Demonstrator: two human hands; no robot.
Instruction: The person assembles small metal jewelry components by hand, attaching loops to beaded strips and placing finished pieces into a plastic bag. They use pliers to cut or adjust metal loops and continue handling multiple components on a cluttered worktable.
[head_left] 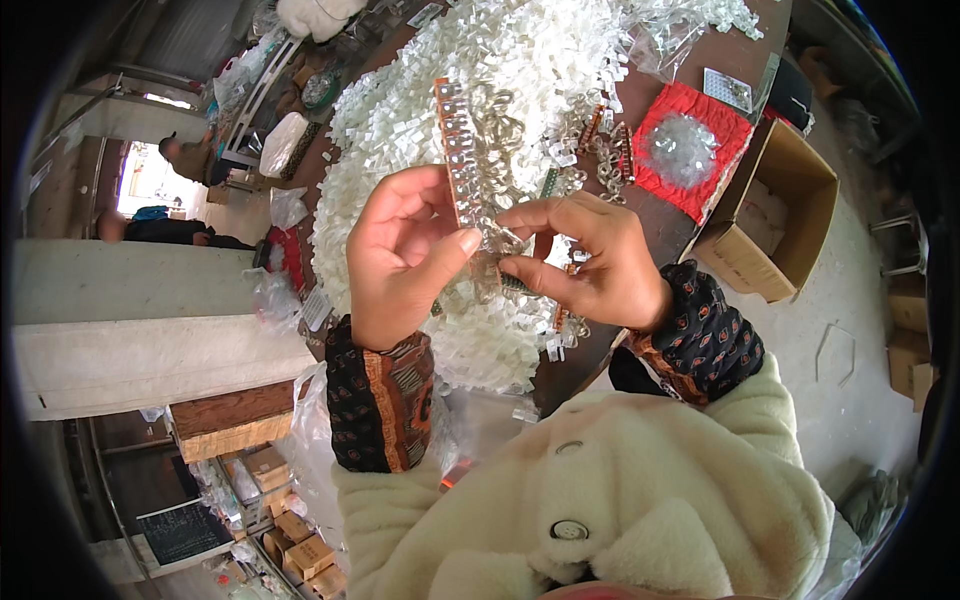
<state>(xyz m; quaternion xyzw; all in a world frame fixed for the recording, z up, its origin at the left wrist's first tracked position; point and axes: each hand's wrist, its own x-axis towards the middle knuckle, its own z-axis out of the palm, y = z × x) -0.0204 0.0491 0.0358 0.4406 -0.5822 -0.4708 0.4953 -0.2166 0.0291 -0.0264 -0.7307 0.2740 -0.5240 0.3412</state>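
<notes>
Both hands are up over the middle of the table (655, 215), working one long brown strip (462, 160) studded with small clear pieces. The left hand (400, 255) has its grip pressed onto the strip's lower stretch, thumb across the front, fingers curled behind. The right hand (590, 265) comes in from the other side, its grip pinching thumb to forefinger on the strip's lower end, right where clear pieces cluster; exactly which piece sits between the fingertips cannot be told. The strip rises tilted from the hands, its top end pointing toward the far side of the table.

Underneath, a great heap of white plastic pieces (480, 80) covers most of the table, spilling to its near edge and hiding the surface below the hands. More loaded strips (610, 135) lie on the heap just beyond the right hand. Toward the table's right edge, a red cloth (715, 125) carries a small mound of clear pieces (680, 148). Off that edge, on the floor, an open cardboard box (775, 215) stands close to the table. Patterned dark cuffs and a cream fleece jacket (600, 490) fill the bottom of the view. Off the table's left side, small cartons (300, 545) are stacked low down.
</notes>
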